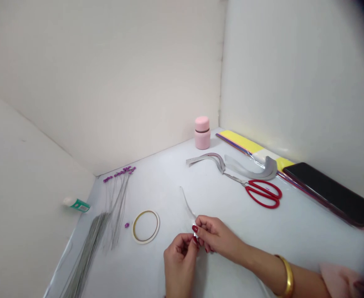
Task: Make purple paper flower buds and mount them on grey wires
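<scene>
At the table's near middle, my left hand [181, 258] and my right hand [214, 236] meet, their fingertips pinched together. Between them is a thin grey strip [186, 201], whose free end sticks up and away to the left; whether it is paper or wire I cannot tell. A small white bit shows at the fingertips, and the rest is hidden by the fingers. Left of my hands lie a ring of narrow white tape [159, 227] and a small purple piece [126, 225]. Red-handled scissors [264, 199] lie beyond my right hand.
Grey wires [92, 244] and purple-tipped wire stems [120, 203] lie at left, near a green and white tube [80, 205]. Curved grey strips [221, 159], a pink jar [202, 138], yellow packaged sheets [240, 140] and a black phone [331, 192] sit towards the walls.
</scene>
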A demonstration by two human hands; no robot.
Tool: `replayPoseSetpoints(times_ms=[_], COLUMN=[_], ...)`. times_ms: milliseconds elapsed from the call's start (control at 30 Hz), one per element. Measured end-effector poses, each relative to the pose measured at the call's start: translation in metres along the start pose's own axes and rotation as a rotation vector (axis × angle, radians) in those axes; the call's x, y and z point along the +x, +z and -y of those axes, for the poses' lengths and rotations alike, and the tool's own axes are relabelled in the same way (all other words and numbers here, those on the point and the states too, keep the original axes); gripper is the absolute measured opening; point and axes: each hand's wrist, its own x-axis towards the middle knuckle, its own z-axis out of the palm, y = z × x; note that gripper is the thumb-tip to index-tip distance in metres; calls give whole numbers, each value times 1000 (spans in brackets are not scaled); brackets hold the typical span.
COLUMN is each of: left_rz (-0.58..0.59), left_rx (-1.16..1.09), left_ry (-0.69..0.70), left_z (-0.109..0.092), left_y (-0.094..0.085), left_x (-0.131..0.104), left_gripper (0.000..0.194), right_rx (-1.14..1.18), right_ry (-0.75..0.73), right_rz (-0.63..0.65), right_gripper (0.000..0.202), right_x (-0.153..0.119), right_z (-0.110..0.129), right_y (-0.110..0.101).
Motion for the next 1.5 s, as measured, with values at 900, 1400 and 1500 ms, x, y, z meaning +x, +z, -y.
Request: replayPoseSetpoints(times_ms=[900, 1400, 1500], left_rz=[85, 56, 41], left_rx=[14, 136, 172], left_ry=[14, 102, 114], left_z=[2, 9, 9], left_y=[-2, -6, -7], left_x=[2, 4, 4], left_gripper=[23, 17, 17], right_rx=[119, 112, 122], right_ry=[52, 63, 66], right_rz=[-10, -28, -33], right_gripper=[36, 32, 32], right_x=[2, 3, 3], right_z=[3, 3, 3], right_y=[1, 0, 0])
